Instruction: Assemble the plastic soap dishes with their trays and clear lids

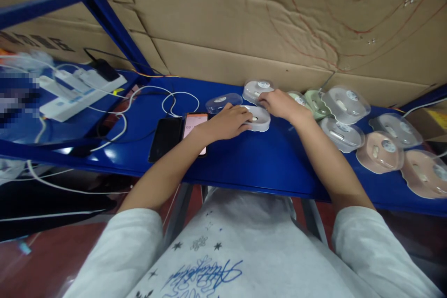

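On the blue bench, an open white oval case (261, 123) with a small pale piece in its middle lies in front of me. My left hand (230, 122) grips its left end, thumb at the front and fingers over the back rim. My right hand (286, 106) is closed at the front right of a clear-lidded case (249, 91) with a round label, just behind the open one. Its fingertips are bent together, and whatever is between them is hidden. A loose clear lid (213, 104) lies behind my left hand.
Several lidded cases crowd the right, among them a green case (316, 104) and a pink case (379, 153). A black phone (165, 142) and a lit phone (190, 125) lie left. Beyond are white cables and a power strip (73, 100). Cardboard (223, 23) walls the back.
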Available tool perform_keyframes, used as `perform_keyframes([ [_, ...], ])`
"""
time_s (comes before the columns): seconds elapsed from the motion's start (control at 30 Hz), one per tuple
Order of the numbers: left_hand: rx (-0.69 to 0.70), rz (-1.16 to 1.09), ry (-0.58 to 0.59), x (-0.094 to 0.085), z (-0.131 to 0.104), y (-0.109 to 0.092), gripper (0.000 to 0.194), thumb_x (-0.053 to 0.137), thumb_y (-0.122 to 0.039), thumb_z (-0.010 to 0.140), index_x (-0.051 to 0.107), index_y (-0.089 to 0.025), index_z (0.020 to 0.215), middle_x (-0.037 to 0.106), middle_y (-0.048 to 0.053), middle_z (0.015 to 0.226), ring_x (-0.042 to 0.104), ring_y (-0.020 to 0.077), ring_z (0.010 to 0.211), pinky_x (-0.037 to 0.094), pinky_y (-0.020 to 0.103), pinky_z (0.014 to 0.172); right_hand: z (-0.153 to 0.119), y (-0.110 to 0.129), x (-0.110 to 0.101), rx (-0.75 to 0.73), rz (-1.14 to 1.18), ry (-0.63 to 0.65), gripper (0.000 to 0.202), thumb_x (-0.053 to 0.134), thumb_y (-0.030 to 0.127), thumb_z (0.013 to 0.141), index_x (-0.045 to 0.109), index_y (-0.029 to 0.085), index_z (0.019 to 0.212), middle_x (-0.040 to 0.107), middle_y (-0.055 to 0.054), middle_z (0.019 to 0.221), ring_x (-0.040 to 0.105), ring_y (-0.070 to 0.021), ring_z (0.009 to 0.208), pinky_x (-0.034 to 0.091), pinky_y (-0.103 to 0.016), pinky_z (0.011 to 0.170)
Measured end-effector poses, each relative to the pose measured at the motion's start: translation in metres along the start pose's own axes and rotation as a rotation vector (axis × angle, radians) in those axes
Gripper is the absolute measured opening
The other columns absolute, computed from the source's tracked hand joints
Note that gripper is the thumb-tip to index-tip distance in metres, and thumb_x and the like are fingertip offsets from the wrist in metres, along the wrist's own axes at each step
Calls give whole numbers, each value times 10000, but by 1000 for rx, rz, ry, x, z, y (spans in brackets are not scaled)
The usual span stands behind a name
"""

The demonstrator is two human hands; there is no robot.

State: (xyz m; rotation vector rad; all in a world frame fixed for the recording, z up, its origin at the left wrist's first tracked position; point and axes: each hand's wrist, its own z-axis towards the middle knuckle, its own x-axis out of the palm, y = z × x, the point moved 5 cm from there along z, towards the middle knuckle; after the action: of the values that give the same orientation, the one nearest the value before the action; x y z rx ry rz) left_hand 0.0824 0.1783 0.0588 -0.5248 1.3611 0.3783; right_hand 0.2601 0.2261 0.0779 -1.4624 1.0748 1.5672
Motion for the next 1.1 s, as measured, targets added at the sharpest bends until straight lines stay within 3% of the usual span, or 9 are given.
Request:
perform_keyframes([
  [0.1,25,-43,-16,-5,0,2,232,520,-347,1112,683,-190,1163,747,114,1244,676,279,1172,385,390,964,2,-3,2,-8,0,29,368,517,198,1007,783,189,1261,786,-141,1256,731,-323,1143,521,-388,928],
  [0.2,66,-79,-3,-6,0,0,254,508,-373,1119,689,-197,1090,770,81,1067,698,252,1049,391,367,928,4,-5,7,-29,20,70,418,586,241,1004,716,189,1398,794,-132,1231,734,-309,1139,514,-371,948],
  [0.33,72,-68,-15,-6,2,-5,259,524,-381,1108,698,-189,1099,767,93,1052,699,249,1020,414,365,936,6,-6,14,-63,39,105,549,621,325,1020,584,175,1547,755,-151,1342,711,-309,1212,497,-377,1021],
  [0.5,36,-17,-95,-27,-7,5,333,470,-421,1120,700,-187,1174,766,104,1076,701,264,1040,445,396,985,6,-4,14,-99,31,100,423,455,395,1108,696,181,1381,754,-148,1345,710,-302,1205,501,-378,1012],
  [0.6,-73,9,-129,-44,-15,23,354,458,-440,1117,702,-199,1206,773,98,1090,708,273,1054,459,410,993,7,-6,15,-100,22,85,416,394,360,1119,747,187,1255,790,-132,1245,731,-283,1127,513,-363,963],
  [0.7,-280,102,-202,-52,-20,45,364,464,-431,1110,703,-188,1236,774,130,1123,705,311,1102,451,471,1034,8,-7,18,-82,7,76,325,599,365,1030,745,189,1260,786,-135,1262,734,-305,1123,528,-364,932],
  [0.83,-456,186,-148,-37,-16,63,328,488,-327,1088,717,-142,1234,771,188,1188,705,356,1147,449,520,1051,8,-7,19,-74,-15,54,451,640,319,993,669,189,1424,746,-146,1369,708,-325,1214,519,-384,987],
  [0.97,-522,188,-53,-22,-12,66,341,489,-231,1062,713,-144,1304,737,197,1320,677,370,1239,467,514,1038,6,-7,11,-106,40,85,499,519,281,1034,596,148,1510,724,-156,1411,703,-320,1217,504,-404,1031],
  [1.1,-519,234,-145,-33,-17,46,373,467,-213,1062,686,-122,1349,679,226,1388,626,405,1311,457,539,1046,3,-15,-8,-76,157,44,465,464,294,1043,645,183,1457,734,-119,1398,700,-313,1188,503,-424,1048],
])
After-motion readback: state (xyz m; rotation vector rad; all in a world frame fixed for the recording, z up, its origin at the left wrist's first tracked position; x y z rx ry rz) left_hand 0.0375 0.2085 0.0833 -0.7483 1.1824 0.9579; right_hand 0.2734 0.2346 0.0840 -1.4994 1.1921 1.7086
